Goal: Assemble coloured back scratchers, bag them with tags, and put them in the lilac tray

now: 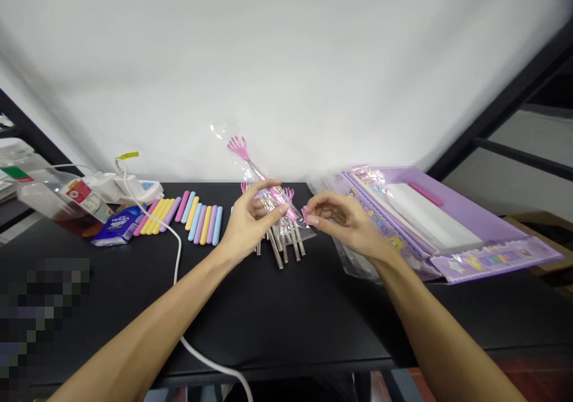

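My left hand (246, 223) is closed on a back scratcher (239, 147) with a pink claw head, a metal stem and a pink handle. A clear plastic bag (268, 202) is around it, and the claw points up and to the left. My right hand (347, 220) is beside the bag's lower end, thumb and finger pinching a small pink piece (305, 212) that I cannot name. Under the hands lie several metal rods (286, 250) with more claw heads (289, 194), partly hidden by my left hand and the bag.
Pastel handles (205, 224) lie in rows on the black table (268, 318). At right stands an open purple box (474, 217) with clear plastic wrap (358, 262) beside it. At left are a bottle (58, 202), a blue packet (120, 224), and a white cable (178, 256) crossing the table.
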The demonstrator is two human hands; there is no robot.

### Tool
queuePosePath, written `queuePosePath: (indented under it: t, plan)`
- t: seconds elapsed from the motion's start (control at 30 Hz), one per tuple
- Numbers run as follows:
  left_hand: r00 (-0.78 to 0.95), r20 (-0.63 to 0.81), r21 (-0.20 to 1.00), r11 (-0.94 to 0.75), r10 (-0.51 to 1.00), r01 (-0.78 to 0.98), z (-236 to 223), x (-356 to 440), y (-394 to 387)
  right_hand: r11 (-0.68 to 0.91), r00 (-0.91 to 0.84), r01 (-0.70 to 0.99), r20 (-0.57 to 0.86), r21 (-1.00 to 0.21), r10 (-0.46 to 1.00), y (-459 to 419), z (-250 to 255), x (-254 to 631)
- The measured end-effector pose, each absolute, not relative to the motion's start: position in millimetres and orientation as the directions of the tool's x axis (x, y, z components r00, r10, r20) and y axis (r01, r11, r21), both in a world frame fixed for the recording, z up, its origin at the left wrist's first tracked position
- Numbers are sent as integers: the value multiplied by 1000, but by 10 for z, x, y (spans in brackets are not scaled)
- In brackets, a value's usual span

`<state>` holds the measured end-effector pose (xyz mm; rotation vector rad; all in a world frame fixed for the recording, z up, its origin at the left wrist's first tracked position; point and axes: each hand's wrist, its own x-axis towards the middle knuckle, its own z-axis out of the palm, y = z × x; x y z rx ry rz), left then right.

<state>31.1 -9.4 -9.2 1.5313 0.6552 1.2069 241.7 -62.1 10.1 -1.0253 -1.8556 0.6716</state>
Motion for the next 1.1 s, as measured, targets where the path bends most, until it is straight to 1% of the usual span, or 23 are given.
queuePosePath:
  t: [0.07,0.17,0.27,0.37,0.43,0.53,0.63,0.73,0.83,0.93,1.03,1.1]
  plan:
    - [345,371,928,-334,862,-163,-80,277,-59,556,-359,358,439,-750,823,-647,147,2458]
    - [352,373,928,-337,859,-159,-77,252,-32,597,-419,424,437,-682,796,-655,171,2477]
    - [389,394,919,-364,833,-151,-89,270,-57,618,-382,415,489,-668,784,-621,137,2443]
    - [444,434,896,-429,784,-118,-103,303,-108,595,-319,384,504,-705,803,-574,79,2396]
    - [477,436,887,-453,763,-88,-106,312,-131,552,-279,369,477,-748,833,-548,46,2370]
    - [532,404,902,-422,744,-95,-99,297,-138,410,-193,276,368,-869,910,-529,29,2340]
    - [592,352,921,-382,725,-78,-88,260,-131,216,-80,202,204,-955,976,-528,48,2327]
    - [617,302,927,-375,727,-12,-70,222,-135,96,-107,253,71,-963,992,-539,77,2334]
    - [644,275,918,-395,714,45,-36,185,-124,37,-177,263,-11,-964,984,-556,108,2357]
    - [567,341,905,-424,749,16,-3,148,-43,-7,-205,241,-57,-970,977,-569,136,2387]
    - [386,409,910,-401,827,-105,1,109,103,-41,-291,298,-132,-954,948,-577,144,2410]
    - [244,429,903,-409,869,-131,-19,80,198,-56,-396,354,-203,-934,896,-589,133,2418]
